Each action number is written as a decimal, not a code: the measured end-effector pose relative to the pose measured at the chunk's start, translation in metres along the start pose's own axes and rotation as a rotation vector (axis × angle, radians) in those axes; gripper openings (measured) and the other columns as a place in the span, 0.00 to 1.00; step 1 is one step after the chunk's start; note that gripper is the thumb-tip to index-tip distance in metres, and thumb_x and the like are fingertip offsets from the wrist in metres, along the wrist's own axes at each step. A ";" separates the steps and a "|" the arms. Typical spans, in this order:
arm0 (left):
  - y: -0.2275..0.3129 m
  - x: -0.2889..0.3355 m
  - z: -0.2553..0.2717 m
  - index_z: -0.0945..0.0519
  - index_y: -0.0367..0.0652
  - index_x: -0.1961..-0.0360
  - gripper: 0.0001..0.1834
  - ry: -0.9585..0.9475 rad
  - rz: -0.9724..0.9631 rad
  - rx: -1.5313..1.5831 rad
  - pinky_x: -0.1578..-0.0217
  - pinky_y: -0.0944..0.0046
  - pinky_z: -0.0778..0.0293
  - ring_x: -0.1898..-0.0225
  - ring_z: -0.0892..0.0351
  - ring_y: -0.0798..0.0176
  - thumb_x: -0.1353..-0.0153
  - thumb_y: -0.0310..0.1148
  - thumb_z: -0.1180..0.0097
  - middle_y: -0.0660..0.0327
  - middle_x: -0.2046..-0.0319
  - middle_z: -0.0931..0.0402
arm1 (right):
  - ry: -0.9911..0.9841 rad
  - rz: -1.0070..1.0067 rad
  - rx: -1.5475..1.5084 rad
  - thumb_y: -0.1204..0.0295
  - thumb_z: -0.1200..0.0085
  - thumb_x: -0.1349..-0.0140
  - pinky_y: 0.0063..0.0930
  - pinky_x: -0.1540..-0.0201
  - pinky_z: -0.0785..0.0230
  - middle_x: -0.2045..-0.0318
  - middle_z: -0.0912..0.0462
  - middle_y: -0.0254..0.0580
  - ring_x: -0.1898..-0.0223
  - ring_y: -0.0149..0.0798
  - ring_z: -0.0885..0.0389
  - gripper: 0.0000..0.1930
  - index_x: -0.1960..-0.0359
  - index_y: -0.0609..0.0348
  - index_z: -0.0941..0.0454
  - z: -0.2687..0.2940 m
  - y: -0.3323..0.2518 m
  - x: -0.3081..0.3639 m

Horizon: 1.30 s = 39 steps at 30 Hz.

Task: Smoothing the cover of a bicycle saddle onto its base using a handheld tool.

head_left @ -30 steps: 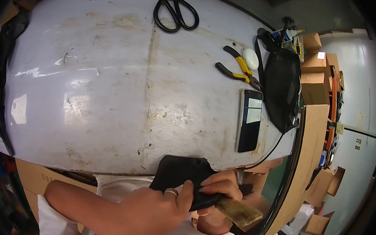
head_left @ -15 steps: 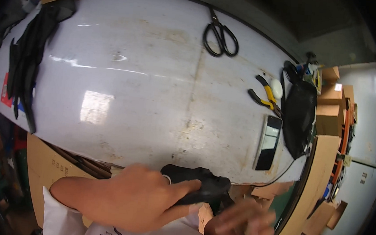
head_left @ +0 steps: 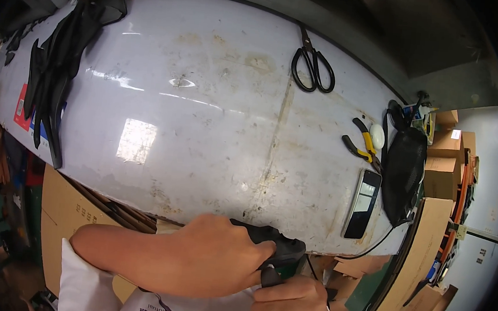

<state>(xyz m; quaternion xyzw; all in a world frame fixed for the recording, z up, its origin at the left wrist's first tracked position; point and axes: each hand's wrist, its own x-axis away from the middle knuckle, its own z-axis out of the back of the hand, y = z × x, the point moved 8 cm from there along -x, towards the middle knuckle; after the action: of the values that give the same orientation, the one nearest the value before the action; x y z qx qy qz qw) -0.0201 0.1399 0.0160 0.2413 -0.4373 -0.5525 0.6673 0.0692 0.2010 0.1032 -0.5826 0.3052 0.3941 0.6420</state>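
At the table's near edge my left hand (head_left: 222, 254) is closed around a black, soft-looking piece (head_left: 281, 247). Its kind cannot be made out, and much of it lies hidden under the fingers. Just below and to the right, my right hand (head_left: 294, 307) makes a fist on a narrow black end (head_left: 271, 276) that sticks up beside the thumb. This end sits right by the larger black piece; whether the two are joined is hidden by my fingers.
Black-handled scissors (head_left: 313, 69) lie at the far edge. On the right are yellow-and-black pliers (head_left: 363, 145), a white oval object (head_left: 376, 136), a phone (head_left: 362, 204) and a black pouch-like thing (head_left: 404, 175). Long black strips (head_left: 58, 70) lie left; a cardboard box (head_left: 85, 236) stands below.
My right hand, blurred and spread before, has come left next to my left hand and closed on the narrow black end. The view has shifted, moving the table things slightly right and down.
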 end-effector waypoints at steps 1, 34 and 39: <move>0.002 0.000 0.000 0.19 0.41 0.36 0.26 0.006 0.000 -0.029 0.77 0.49 0.21 0.79 0.15 0.46 0.30 0.44 0.44 0.51 0.82 0.19 | 0.052 -0.070 0.036 0.73 0.36 0.34 0.42 0.71 0.20 0.83 0.22 0.44 0.82 0.44 0.21 0.12 0.72 0.62 0.27 0.002 0.004 -0.001; -0.002 0.006 0.010 0.16 0.36 0.46 0.23 0.123 0.014 0.083 0.79 0.48 0.23 0.82 0.18 0.42 0.26 0.46 0.43 0.50 0.85 0.22 | 0.022 0.060 0.102 0.73 0.36 0.33 0.43 0.70 0.20 0.81 0.21 0.46 0.81 0.44 0.20 0.13 0.71 0.62 0.28 0.013 0.007 0.007; -0.001 0.004 0.007 0.16 0.35 0.45 0.23 0.140 0.003 0.036 0.79 0.48 0.23 0.83 0.19 0.42 0.27 0.46 0.42 0.51 0.85 0.23 | 0.682 0.016 -0.198 0.72 0.36 0.34 0.43 0.69 0.18 0.80 0.19 0.46 0.80 0.44 0.19 0.13 0.71 0.62 0.28 0.041 0.024 0.042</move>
<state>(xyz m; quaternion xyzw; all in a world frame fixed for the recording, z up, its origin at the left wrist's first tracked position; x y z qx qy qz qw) -0.0267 0.1372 0.0204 0.2908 -0.3997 -0.5253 0.6927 0.0671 0.2486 0.0606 -0.7378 0.4669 0.2095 0.4402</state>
